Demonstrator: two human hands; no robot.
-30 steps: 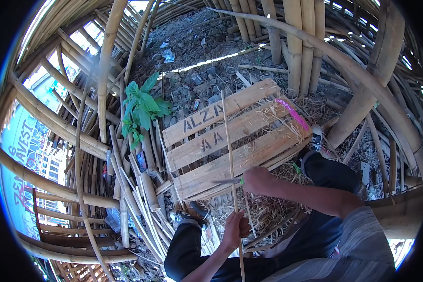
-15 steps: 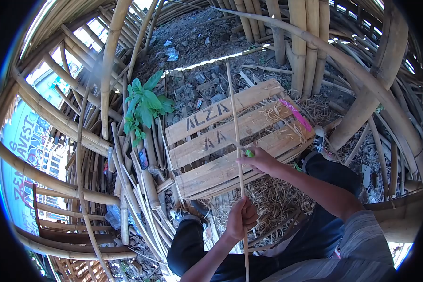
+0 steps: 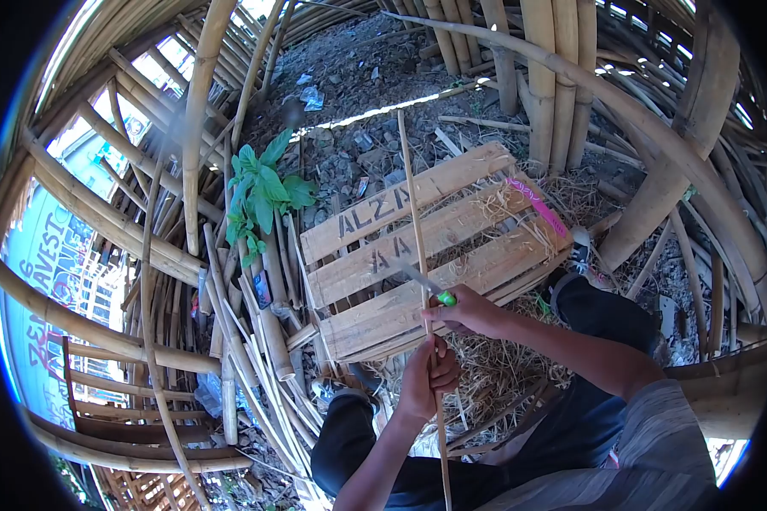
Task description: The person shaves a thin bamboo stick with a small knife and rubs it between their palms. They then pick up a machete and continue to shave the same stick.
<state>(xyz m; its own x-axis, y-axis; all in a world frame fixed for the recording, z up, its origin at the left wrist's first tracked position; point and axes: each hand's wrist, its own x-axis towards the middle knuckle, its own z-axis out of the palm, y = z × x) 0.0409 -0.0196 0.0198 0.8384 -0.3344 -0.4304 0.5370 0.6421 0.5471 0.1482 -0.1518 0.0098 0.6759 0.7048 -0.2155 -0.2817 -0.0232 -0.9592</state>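
A long thin bamboo strip [image 3: 413,200] runs upright through the middle of the view, passing in front of a slatted wooden crate [image 3: 366,328] marked "ALZA". My left hand [image 3: 429,376] is closed around the strip, low down near my lap. Just above it, my right hand [image 3: 469,313] grips a knife [image 3: 446,297] with a green handle. Its blade points up and left and lies across or against the strip; exact contact is hard to see. My right thumb appears to touch the strip too.
Shavings [image 3: 503,379] lie between my legs and on the crate. Split bamboo strips [image 3: 260,400] lean at my left beside a leafy plant [image 3: 262,189]. Thick bamboo poles [image 3: 554,85] stand behind the crate, and a bamboo frame [image 3: 102,332] rises on the left.
My right hand with the knife has moved down the strip, closer to my left hand. My left hand has risen slightly, and the strip's top has tilted left.
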